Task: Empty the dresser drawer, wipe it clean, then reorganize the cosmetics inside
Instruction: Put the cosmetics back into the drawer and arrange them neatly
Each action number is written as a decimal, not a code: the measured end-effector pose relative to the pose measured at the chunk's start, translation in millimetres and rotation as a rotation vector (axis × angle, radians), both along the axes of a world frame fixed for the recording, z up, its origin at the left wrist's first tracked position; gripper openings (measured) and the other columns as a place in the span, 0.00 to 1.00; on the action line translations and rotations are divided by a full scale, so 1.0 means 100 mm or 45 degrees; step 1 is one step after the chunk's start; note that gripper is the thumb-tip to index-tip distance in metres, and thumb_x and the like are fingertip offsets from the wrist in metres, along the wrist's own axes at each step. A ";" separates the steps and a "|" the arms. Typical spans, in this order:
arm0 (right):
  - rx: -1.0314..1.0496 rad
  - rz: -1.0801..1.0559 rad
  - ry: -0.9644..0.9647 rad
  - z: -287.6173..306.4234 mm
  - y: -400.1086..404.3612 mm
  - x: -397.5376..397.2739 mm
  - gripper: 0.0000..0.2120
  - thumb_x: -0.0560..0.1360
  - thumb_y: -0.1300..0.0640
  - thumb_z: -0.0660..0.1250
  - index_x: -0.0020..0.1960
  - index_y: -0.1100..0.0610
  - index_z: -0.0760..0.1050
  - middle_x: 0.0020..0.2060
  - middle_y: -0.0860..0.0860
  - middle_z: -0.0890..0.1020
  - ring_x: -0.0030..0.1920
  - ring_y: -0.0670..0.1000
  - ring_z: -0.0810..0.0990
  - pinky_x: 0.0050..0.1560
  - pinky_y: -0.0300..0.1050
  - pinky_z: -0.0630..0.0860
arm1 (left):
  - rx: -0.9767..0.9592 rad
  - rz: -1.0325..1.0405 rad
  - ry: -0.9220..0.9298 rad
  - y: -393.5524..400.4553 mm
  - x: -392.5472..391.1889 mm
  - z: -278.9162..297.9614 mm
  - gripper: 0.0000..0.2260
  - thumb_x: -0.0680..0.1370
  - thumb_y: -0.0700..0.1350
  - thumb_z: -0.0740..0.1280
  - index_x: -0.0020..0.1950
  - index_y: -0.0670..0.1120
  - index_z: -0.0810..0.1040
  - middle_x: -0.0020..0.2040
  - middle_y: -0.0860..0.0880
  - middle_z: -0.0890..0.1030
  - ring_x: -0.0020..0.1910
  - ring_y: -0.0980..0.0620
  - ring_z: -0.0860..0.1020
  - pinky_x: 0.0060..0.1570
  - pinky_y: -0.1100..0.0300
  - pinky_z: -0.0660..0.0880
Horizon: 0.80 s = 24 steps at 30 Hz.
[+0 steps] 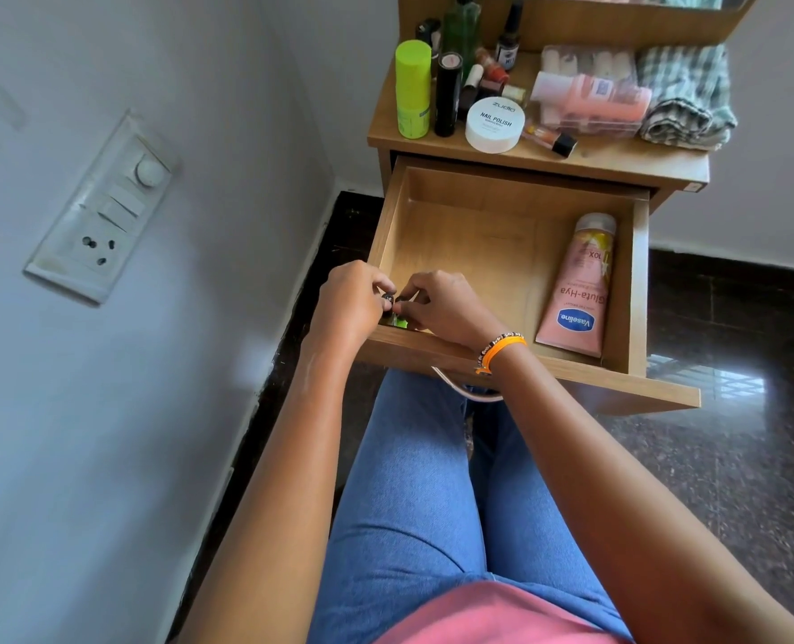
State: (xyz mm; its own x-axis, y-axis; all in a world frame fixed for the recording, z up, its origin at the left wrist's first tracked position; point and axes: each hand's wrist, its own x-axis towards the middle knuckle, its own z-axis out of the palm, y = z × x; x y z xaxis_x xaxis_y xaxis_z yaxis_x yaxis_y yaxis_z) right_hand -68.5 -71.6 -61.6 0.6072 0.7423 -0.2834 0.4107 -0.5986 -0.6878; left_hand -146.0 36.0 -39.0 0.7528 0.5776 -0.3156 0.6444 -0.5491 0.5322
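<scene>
The wooden dresser drawer [460, 234] is pulled out over my lap. A pink Vaseline tube [578, 290] lies along its right side. At the drawer's front left corner both hands meet over a small item. My left hand [353, 299] pinches a small dark cap-like piece [388, 298]. My right hand [441, 306] pinches the same small item from the right; a shiny green bit [402, 323] shows beneath the fingers. What the item is cannot be made out.
The dresser top [618, 155] holds a lime-green bottle [412, 90], a black tube [447, 95], a white nail polish remover tub [495, 125], small bottles, a pink bottle [594, 97] and a folded checked cloth [687, 99]. A wall with a switch panel [102, 211] stands on the left. Dark floor lies to the right.
</scene>
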 end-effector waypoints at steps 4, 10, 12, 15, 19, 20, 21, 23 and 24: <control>0.001 0.007 0.033 0.00 -0.01 0.01 0.11 0.75 0.54 0.67 0.54 0.58 0.79 0.45 0.56 0.84 0.44 0.53 0.82 0.51 0.49 0.80 | 0.046 0.004 -0.039 -0.02 0.02 0.00 0.10 0.75 0.39 0.69 0.56 0.46 0.82 0.50 0.45 0.82 0.42 0.53 0.75 0.43 0.63 0.70; 0.045 -0.071 0.045 0.15 -0.08 0.13 0.11 0.74 0.54 0.68 0.54 0.59 0.78 0.39 0.55 0.85 0.41 0.51 0.84 0.51 0.49 0.80 | 0.083 -0.031 -0.130 -0.06 0.15 0.11 0.09 0.77 0.40 0.67 0.56 0.46 0.82 0.53 0.47 0.79 0.43 0.53 0.75 0.40 0.66 0.68; 0.103 -0.117 0.023 0.25 -0.12 0.25 0.07 0.75 0.59 0.66 0.51 0.59 0.79 0.38 0.56 0.85 0.40 0.52 0.84 0.49 0.51 0.81 | 0.090 -0.013 -0.248 -0.12 0.23 0.17 0.08 0.77 0.41 0.67 0.55 0.46 0.82 0.52 0.48 0.79 0.41 0.56 0.73 0.37 0.70 0.65; 0.224 -0.225 -0.033 0.41 -0.16 0.47 0.08 0.74 0.65 0.62 0.48 0.59 0.79 0.37 0.57 0.84 0.39 0.52 0.84 0.47 0.53 0.82 | 0.079 0.002 -0.388 -0.18 0.40 0.29 0.07 0.77 0.42 0.67 0.53 0.47 0.82 0.50 0.51 0.79 0.41 0.58 0.73 0.36 0.74 0.63; 0.347 -0.311 -0.022 0.57 -0.18 0.70 0.06 0.73 0.63 0.66 0.48 0.61 0.80 0.36 0.56 0.84 0.39 0.53 0.84 0.49 0.51 0.82 | 0.051 0.022 -0.538 -0.23 0.64 0.44 0.05 0.77 0.42 0.66 0.49 0.46 0.82 0.48 0.51 0.80 0.42 0.57 0.75 0.39 0.72 0.67; 0.385 -0.332 -0.004 0.60 -0.18 0.74 0.06 0.73 0.63 0.66 0.48 0.62 0.79 0.36 0.57 0.84 0.39 0.53 0.84 0.48 0.50 0.82 | 0.047 0.033 -0.574 -0.23 0.69 0.46 0.06 0.77 0.41 0.66 0.49 0.46 0.82 0.48 0.50 0.81 0.42 0.57 0.76 0.41 0.69 0.68; 0.416 -0.350 0.006 0.62 -0.18 0.79 0.06 0.74 0.64 0.65 0.48 0.63 0.79 0.36 0.58 0.84 0.37 0.53 0.84 0.47 0.48 0.82 | 0.042 0.049 -0.609 -0.24 0.75 0.49 0.06 0.77 0.41 0.66 0.48 0.46 0.83 0.47 0.50 0.81 0.42 0.57 0.76 0.42 0.68 0.69; 0.467 -0.388 -0.015 0.68 -0.14 0.88 0.06 0.74 0.66 0.63 0.48 0.64 0.78 0.36 0.59 0.83 0.35 0.51 0.82 0.43 0.44 0.83 | 0.041 0.091 -0.676 -0.23 0.85 0.53 0.06 0.77 0.40 0.66 0.49 0.46 0.83 0.46 0.51 0.81 0.40 0.58 0.75 0.40 0.72 0.68; 0.487 -0.404 -0.050 0.71 -0.12 0.94 0.07 0.74 0.67 0.61 0.47 0.64 0.78 0.36 0.59 0.83 0.34 0.51 0.82 0.43 0.43 0.83 | 0.048 0.118 -0.704 -0.22 0.89 0.56 0.06 0.77 0.40 0.66 0.49 0.45 0.82 0.44 0.52 0.80 0.38 0.60 0.74 0.37 0.76 0.67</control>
State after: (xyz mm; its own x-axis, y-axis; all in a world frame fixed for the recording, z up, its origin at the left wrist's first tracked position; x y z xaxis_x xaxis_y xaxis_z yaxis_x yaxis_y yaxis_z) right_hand 25.1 -83.6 9.4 0.8246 0.5657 0.0006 0.2791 -0.4059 -0.8703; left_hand -56.9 14.2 16.8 0.7461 0.6522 0.1338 0.3212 -0.5286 0.7857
